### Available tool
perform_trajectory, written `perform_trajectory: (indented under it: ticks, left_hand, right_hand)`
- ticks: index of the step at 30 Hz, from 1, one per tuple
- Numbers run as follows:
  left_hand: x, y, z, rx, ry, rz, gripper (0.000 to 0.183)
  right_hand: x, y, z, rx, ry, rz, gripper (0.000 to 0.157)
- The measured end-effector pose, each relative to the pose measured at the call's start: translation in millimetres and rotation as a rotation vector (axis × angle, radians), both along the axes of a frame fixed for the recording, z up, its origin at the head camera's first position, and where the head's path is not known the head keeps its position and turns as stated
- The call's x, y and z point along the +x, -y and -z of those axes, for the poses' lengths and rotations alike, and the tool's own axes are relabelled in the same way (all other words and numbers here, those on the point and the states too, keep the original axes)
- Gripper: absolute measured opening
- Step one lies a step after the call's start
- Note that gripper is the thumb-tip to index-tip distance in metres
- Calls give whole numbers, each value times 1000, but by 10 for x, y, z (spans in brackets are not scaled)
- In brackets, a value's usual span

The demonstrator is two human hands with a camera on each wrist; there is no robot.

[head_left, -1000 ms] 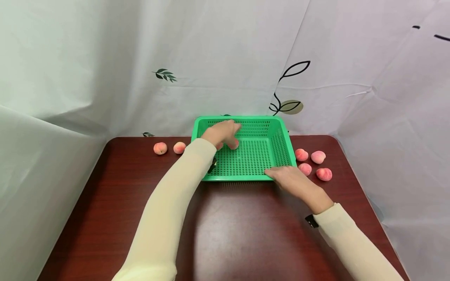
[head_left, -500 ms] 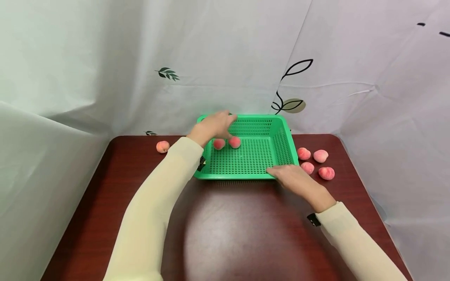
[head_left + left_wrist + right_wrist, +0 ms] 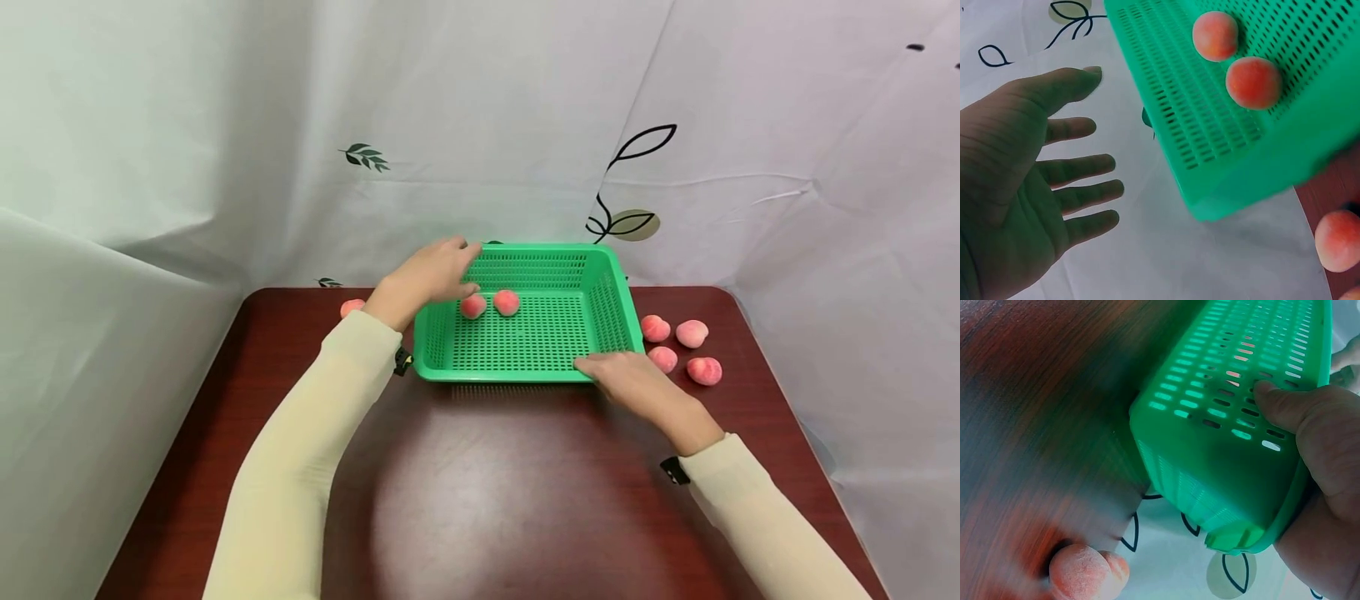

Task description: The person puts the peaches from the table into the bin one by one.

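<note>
A green plastic basket [image 3: 525,377] with slotted walls stands at the back of the table. Two peaches [image 3: 506,302] lie close together on its floor, toward the left. My left hand [image 3: 427,275] hovers over the basket's back left corner; in the left wrist view its spread fingers [image 3: 1088,169] hold nothing. At the near right corner my right hand [image 3: 641,383] grips the basket's rim. The right wrist view shows the thumb [image 3: 1285,406] against the slotted outer wall, the other fingers hidden behind it.
Several peaches [image 3: 692,333] sit on the dark red-brown table [image 3: 247,400] right of the basket. Left of it another peach [image 3: 352,307] is partly covered by my left arm. A pale curtain [image 3: 487,125] with leaf prints hangs directly behind and along both sides.
My left hand has drawn back left from a peach inside the basket, leaving both peaches there in plain sight. My right hand keeps its hold on the rim.
</note>
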State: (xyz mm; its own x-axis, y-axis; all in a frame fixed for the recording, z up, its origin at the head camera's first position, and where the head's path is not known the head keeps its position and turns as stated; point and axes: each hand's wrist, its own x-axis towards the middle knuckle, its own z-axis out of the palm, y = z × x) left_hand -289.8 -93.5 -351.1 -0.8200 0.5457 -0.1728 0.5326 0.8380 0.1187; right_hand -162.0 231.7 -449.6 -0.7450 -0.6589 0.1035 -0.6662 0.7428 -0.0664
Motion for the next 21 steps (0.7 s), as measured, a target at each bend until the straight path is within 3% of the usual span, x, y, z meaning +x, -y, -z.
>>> perform_trajectory:
  ticks: [7,14,21]
  left_hand:
    - [156,207,54,83,-111,-15,72]
    - [263,436,216,90,-241,9,79]
    - [339,650,355,94,-259,-42,82]
  right_hand:
    - [1,-18,14,-5,-6,-7,23]
    - [9,-18,22,-11,-21,-9,29]
    - [15,-11,12,-15,-13,-4,30]
